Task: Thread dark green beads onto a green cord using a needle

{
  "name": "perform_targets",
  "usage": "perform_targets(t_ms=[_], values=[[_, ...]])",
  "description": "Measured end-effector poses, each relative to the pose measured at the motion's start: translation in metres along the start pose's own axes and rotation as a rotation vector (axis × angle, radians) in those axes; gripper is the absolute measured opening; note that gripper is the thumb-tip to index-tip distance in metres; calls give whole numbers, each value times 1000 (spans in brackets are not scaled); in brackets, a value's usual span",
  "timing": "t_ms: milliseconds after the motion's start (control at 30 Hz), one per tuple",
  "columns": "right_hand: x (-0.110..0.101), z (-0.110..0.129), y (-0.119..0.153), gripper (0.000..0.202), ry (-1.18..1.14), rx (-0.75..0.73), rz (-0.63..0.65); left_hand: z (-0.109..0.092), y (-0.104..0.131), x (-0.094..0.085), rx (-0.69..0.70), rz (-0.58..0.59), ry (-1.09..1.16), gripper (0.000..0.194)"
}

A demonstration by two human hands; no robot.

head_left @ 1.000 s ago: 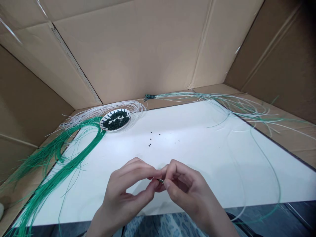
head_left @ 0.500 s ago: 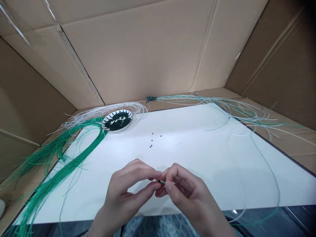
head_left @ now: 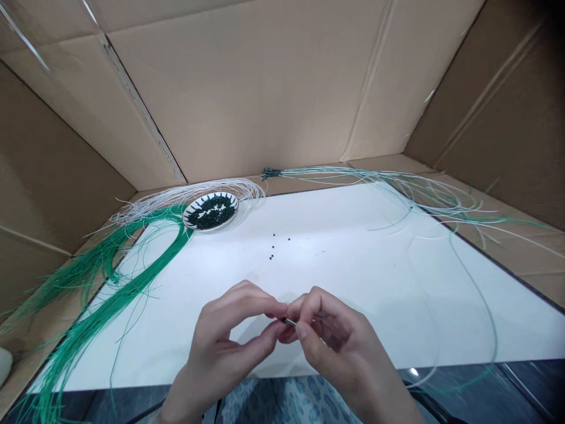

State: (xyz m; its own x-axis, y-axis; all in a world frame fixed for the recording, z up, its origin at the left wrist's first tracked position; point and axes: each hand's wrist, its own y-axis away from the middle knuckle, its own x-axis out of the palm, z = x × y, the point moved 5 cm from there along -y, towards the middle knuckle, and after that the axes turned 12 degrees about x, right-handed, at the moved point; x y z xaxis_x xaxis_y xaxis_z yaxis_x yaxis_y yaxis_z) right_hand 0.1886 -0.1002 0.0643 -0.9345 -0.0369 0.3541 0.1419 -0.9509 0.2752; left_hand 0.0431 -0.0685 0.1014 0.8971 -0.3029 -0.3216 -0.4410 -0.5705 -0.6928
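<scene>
Near the front edge of the white board (head_left: 348,271), both hands meet at their fingertips. My left hand (head_left: 241,330) pinches a tiny dark bead (head_left: 283,320) between thumb and index finger. In my right hand (head_left: 329,330), thumb and fingers close on thin strands (head_left: 291,323) that run up to the bead. A white and a green strand (head_left: 493,318) arc over the board's right side and pass below its front edge. Several loose dark beads (head_left: 274,235) lie beyond the hands. Further back, a patterned dish (head_left: 185,221) holds many dark beads.
Long green strands (head_left: 145,271) lie along the left side, with coiled white strands (head_left: 238,187) behind the dish. A bundle of beaded strands (head_left: 335,172) stretches across the back right. Cardboard walls (head_left: 247,88) enclose the back and sides.
The fingertips have shifted slightly, and more of the strands and dark bead now shows between them. The whole view has tilted a little, so the board appears slightly higher.
</scene>
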Motion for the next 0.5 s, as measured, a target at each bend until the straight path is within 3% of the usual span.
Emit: perform_targets(t_ms=[500], values=[[4, 9, 5, 13, 133, -26, -165, -4, -7, 1, 40, -38, -5, 34]])
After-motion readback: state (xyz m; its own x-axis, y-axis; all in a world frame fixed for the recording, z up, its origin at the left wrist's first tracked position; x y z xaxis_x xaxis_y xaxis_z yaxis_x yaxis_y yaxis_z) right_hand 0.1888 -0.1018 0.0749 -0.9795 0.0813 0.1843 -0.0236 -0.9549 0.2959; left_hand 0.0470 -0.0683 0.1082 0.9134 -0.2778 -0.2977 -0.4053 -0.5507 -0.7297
